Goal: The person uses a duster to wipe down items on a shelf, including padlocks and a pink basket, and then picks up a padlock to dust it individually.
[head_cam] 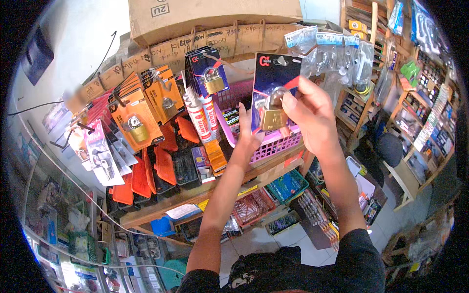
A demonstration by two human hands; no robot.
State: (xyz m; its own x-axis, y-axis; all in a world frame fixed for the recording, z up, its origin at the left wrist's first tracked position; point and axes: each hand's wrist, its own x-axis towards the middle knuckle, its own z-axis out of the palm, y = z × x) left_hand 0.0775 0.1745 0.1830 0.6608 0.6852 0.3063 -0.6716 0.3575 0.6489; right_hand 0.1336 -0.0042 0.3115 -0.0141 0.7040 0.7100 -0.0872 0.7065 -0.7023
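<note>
A brass padlock in a clear blister sits on a dark blue-and-red backing card, held upright before me. My right hand pinches the card's right side, thumb over the blister. My left hand supports the card's lower left edge, its fingers partly hidden behind it. Right behind the card stands a pink plastic basket with packaged goods inside. Left of it, a similar carded padlock hangs in front of a stack of like cards. Two sealant tubes stand below that stack.
Orange carded padlocks and white carded packs hang on hooks at left. Orange-lidded bins line the wooden shelf. A written-on wooden beam runs behind, under a cardboard box. Bagged faucets hang at right.
</note>
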